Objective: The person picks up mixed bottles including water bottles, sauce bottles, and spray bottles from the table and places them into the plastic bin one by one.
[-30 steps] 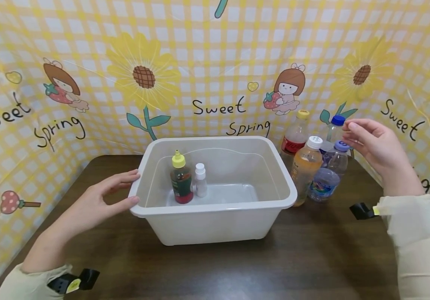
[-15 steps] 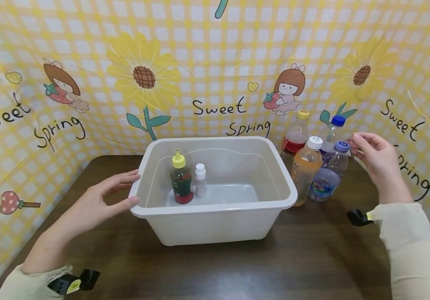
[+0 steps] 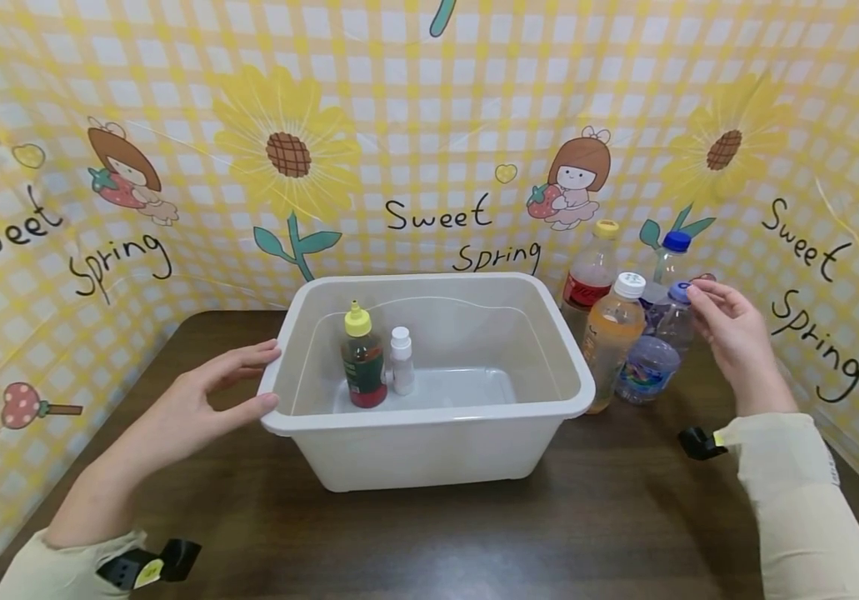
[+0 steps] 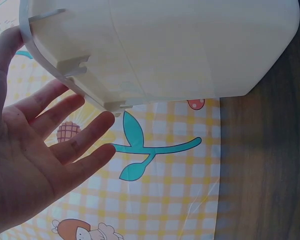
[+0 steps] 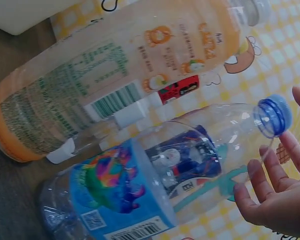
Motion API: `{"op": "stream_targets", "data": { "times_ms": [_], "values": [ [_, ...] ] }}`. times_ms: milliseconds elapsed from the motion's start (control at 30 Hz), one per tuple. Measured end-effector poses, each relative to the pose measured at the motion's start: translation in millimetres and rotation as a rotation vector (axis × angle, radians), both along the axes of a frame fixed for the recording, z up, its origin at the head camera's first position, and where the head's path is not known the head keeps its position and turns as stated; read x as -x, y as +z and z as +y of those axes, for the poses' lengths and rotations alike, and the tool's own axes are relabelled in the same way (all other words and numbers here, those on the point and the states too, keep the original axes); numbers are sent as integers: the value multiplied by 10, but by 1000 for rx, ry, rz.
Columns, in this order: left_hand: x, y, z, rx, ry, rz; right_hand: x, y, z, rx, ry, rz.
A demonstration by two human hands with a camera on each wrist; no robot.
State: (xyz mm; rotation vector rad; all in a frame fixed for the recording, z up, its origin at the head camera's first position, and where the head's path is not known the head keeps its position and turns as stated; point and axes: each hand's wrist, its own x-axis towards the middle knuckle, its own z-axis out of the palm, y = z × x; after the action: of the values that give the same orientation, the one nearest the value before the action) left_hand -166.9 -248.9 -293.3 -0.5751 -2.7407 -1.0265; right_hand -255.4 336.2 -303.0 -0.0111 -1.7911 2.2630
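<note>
My left hand (image 3: 192, 396) rests with loosely spread fingers against the left rim of the off-white plastic tub (image 3: 429, 450). Inside the tub stand a squeeze bottle (image 3: 364, 367) with a yellow nozzle top and a small clear bottle (image 3: 402, 367) with a white cap. At the right, my right hand (image 3: 736, 333) is beside the light-blue cap (image 3: 679, 292) of a clear water bottle (image 3: 650, 367). In the right wrist view, the fingers (image 5: 290, 150) lie behind that cap (image 5: 275, 116) and neck, and the thumb is apart from it.
Near the water bottle stand an orange-labelled bottle (image 3: 612, 333) with a white cap, a red-labelled bottle (image 3: 588, 283) with a yellow cap, and a dark-blue-capped bottle (image 3: 675, 246). A patterned cloth (image 3: 429, 108) hangs behind the dark wooden table (image 3: 429, 542).
My right hand has come down and leftward, from the dark-blue-capped bottle at the back to the light-blue cap of the water bottle. The left hand and tub stay put.
</note>
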Motion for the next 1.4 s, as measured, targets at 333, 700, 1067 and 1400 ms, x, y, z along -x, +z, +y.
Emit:
{"op": "stream_targets", "data": {
  "times_ms": [333,700,1067,1400],
  "values": [
    [3,4,-1,-9,-9,1,49,-118,-59,-180,-68,-79],
    [6,6,-4,-2,-7,-20,58,-154,-65,-246,-101,-90],
    [4,17,-5,-6,-9,-27,38,-81,-46,-231,-82,-44],
    [3,10,-7,-14,-12,-14,-23,29,-48,-169,-42,41]
  ]
}}
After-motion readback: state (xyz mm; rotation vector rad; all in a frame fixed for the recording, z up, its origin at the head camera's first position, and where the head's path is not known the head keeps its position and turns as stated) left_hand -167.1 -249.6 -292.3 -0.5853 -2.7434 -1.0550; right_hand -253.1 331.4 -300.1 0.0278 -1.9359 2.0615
